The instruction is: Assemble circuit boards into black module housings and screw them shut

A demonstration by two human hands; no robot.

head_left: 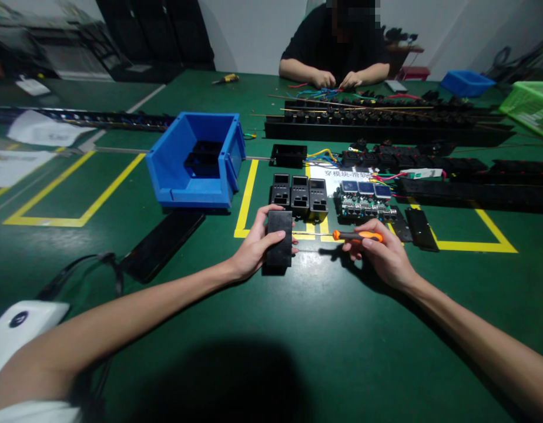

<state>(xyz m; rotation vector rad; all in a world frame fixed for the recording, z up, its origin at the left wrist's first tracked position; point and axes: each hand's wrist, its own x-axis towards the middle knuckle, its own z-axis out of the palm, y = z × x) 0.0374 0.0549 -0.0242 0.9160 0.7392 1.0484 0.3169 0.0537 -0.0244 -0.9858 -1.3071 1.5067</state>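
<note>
My left hand [256,247] grips a black rectangular module [280,238] standing on the green table. My right hand [379,255] is closed around the orange handle of a small screwdriver [357,235], whose thin shaft points left and reaches the module's right side. Just behind stand three black modules [300,197] in a row, and beside them a circuit board with blue displays [365,200].
A blue bin [196,158] holding black parts sits at back left. A phone [161,244] lies left of my hand. Long black power strips [386,126] and wires fill the back right. Another person's hands [335,79] work across the table. Black plates [421,228] lie at right.
</note>
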